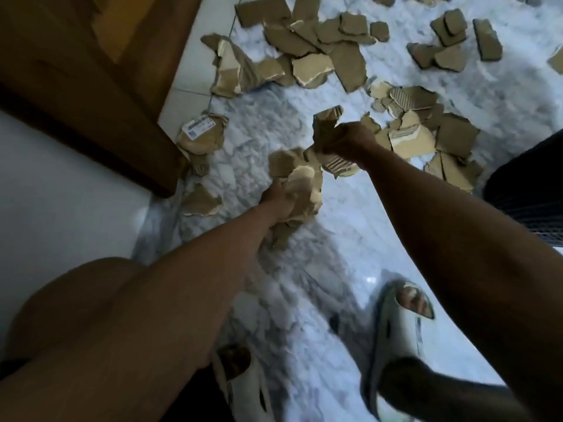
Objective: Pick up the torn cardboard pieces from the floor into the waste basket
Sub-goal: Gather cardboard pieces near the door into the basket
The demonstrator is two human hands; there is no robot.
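Note:
My left hand (278,199) grips a bunch of torn brown cardboard pieces (292,175) above the marble floor. My right hand (347,141) grips another bunch of cardboard pieces (326,123), just up and right of the left one. Several more torn pieces (307,50) lie scattered on the floor beyond both hands, with a further heap (426,132) to the right. One piece with a white label (201,134) lies by the wooden frame. A dark mesh waste basket (530,190) shows at the right edge.
A wooden door frame (100,86) runs along the left, with white wall below it. My two feet in pale slippers (396,327) stand on the white marble floor (304,269) near the bottom. A loose cardboard piece (201,202) lies left of my left hand.

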